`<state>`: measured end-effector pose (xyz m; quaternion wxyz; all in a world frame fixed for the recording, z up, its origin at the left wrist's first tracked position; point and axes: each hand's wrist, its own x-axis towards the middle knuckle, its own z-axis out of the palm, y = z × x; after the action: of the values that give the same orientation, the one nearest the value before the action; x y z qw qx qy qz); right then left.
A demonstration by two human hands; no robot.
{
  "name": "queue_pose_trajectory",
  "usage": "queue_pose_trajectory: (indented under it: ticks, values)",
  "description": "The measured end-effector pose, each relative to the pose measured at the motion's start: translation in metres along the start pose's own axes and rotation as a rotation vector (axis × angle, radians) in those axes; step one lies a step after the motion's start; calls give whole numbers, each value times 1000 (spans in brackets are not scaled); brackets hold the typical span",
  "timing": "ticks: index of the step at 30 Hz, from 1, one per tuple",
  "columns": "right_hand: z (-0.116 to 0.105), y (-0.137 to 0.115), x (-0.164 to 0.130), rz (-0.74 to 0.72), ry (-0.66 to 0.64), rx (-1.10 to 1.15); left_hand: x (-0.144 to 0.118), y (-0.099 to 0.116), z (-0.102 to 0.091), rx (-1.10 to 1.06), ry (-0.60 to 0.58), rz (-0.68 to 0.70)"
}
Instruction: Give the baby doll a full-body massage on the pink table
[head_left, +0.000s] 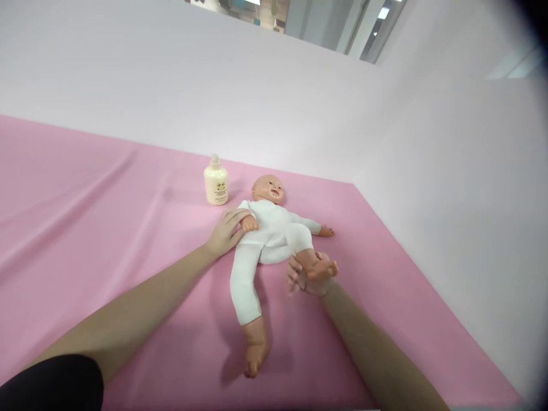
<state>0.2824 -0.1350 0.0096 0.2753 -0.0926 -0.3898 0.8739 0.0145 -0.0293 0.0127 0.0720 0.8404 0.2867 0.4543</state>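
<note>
A baby doll in a white bodysuit lies on its back on a pink cloth, head toward the far wall. My left hand rests flat against the doll's near arm and side. Fingers of my right hand are curled around the doll's bent leg at the ankle, lifting its bare foot. The doll's other leg stretches straight toward me, foot bare.
A cream lotion bottle stands upright just left of the doll's head. White walls rise behind and along the right edge of the pink cloth, meeting in a corner at the back right.
</note>
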Motion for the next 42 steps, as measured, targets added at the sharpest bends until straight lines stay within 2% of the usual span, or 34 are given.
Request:
queue_pose_trajectory:
  ticks: [2,5,8,11,14,17,21,24,26,28,31,36,40,42]
  values:
    - [7,-2,4,-86,136,135,2,3,-1,33,-96,81]
    - [12,0,9,-85,289,183,3,4,0,51,-169,119]
    - [12,3,12,-82,366,181,3,4,1,57,-186,120]
    - [9,4,11,-62,377,171,1,3,2,38,-176,94]
    - [9,6,8,-34,293,130,0,-1,3,-9,-59,-3]
    - [11,9,3,11,107,8,0,-9,4,-137,167,-214]
    - [18,10,1,227,-159,-137,2,-27,5,-390,414,-495]
    - [22,6,1,398,-214,-290,1,-43,6,-540,543,-643]
    - [23,4,1,483,-200,-418,-2,-53,7,-616,605,-732]
    - [23,2,0,506,-165,-486,-5,-62,8,-648,640,-781]
    - [23,1,2,492,-192,-494,-8,-68,11,-652,645,-797]
    - [24,0,11,483,-408,-431,-5,-61,12,-648,642,-784]
    - [12,8,11,366,-489,-284,0,-51,9,-659,599,-706]
    - [2,13,7,266,-448,-200,3,-46,8,-635,548,-644]
